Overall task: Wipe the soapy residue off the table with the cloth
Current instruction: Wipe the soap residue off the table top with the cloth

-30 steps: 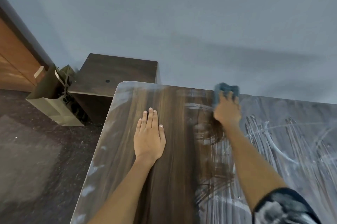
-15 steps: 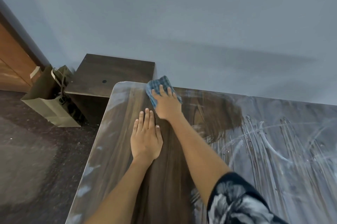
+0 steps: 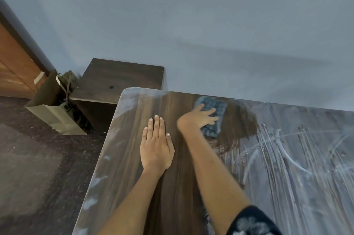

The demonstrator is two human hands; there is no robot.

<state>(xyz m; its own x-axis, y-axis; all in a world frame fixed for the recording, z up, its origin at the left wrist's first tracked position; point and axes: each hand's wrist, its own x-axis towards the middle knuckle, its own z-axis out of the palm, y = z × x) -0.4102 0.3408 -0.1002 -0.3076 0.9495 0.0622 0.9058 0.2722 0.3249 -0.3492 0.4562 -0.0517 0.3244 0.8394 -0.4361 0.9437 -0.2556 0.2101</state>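
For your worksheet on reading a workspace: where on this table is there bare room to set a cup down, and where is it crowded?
Wiped wood lies free between the left hand and the table's left edge, and near the front between the forearms. The far middle is crowded: the right hand presses the cloth there. Right of it, soapy residue covers the top.

Colours and patterns, table and surroundings

Table [image 3: 172, 187] was dark brown woodgrain, with whitish-grey soapy residue [image 3: 298, 158] streaked toward its right edge; cloth [image 3: 214, 114] blue-grey checked near the far edge; sleeve [image 3: 252, 223] black with pale floral print; paper bag [image 3: 47, 108] olive-khaki; wall [image 3: 191, 24] grey-blue.
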